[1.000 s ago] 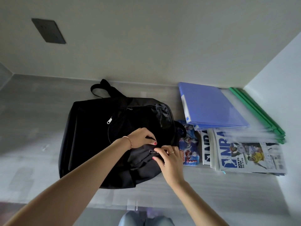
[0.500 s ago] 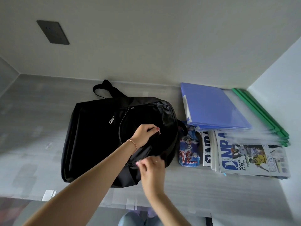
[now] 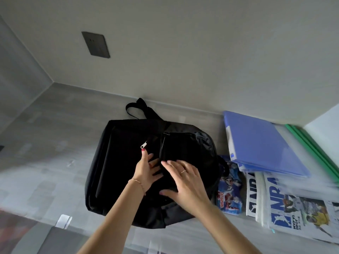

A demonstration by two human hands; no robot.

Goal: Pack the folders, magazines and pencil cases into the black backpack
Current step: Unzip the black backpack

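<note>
The black backpack (image 3: pixel 117 171) lies flat on the grey table, its handle loop toward the back wall and a silver zipper pull (image 3: pixel 143 144) on its front. My left hand (image 3: pixel 145 173) rests on the bag's front just below that pull, fingers apart, some reaching toward a dark gap under the flap. My right hand (image 3: pixel 185 182) lies spread on the flap beside it. To the right of the bag are a blue cartoon pencil case (image 3: pixel 229 195), NBA magazines (image 3: pixel 293 208), a blue folder (image 3: pixel 262 143) and green folders (image 3: pixel 315 147).
The grey table (image 3: pixel 45 143) meets a back wall with a dark switch plate (image 3: pixel 95 44). A white side wall (image 3: pixel 326 121) closes in the right side behind the green folders. A small white tag (image 3: pixel 63 220) sits at the table's front edge.
My right hand has moved up from the bag's lower edge onto the flap and spread out. My left hand has let go its pinch and opened beside the zipper pull.
</note>
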